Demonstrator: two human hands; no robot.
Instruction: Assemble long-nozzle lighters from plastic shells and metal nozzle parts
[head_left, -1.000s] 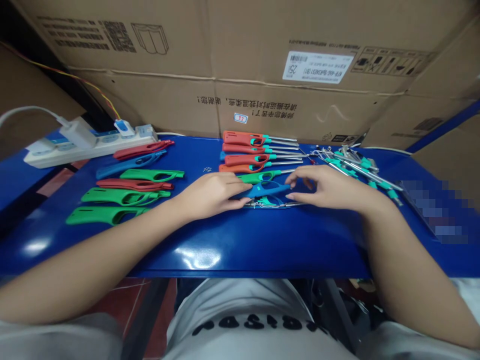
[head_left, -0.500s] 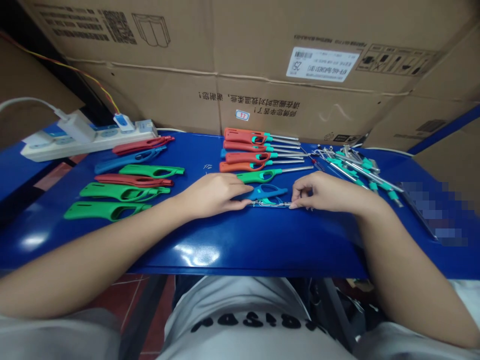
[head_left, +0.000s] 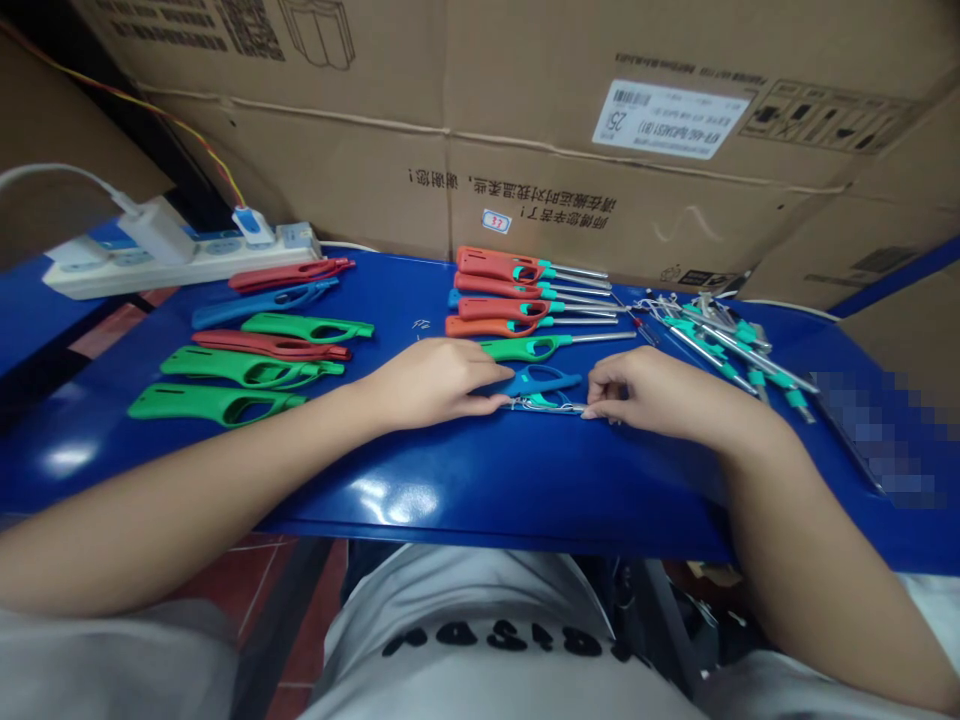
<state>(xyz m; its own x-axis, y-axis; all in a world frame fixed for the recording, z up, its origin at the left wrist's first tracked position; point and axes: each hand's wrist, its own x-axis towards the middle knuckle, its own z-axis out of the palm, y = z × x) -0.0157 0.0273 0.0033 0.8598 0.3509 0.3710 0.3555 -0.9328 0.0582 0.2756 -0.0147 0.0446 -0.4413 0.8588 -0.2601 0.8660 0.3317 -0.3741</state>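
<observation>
The worktop (head_left: pixel 450 480) is of deep blue colour. The nearest lighter (head_left: pixel 551 383) is also blue, with a turquoise part (head_left: pixel 540 399). Another lighter (head_left: pixel 510 349) is green and several are orange-red, with silver tubes (head_left: pixel 604 338). The shells (head_left: pixel 180 402) are red, blue and green. The power strip (head_left: pixel 217 272) is white. The carton (head_left: pixel 337 150) is brown with black print (head_left: pixel 510 180), and its label (head_left: pixel 671 120) is white. The shirt (head_left: pixel 465 590) is pale grey with black letters (head_left: pixel 510 636).
</observation>
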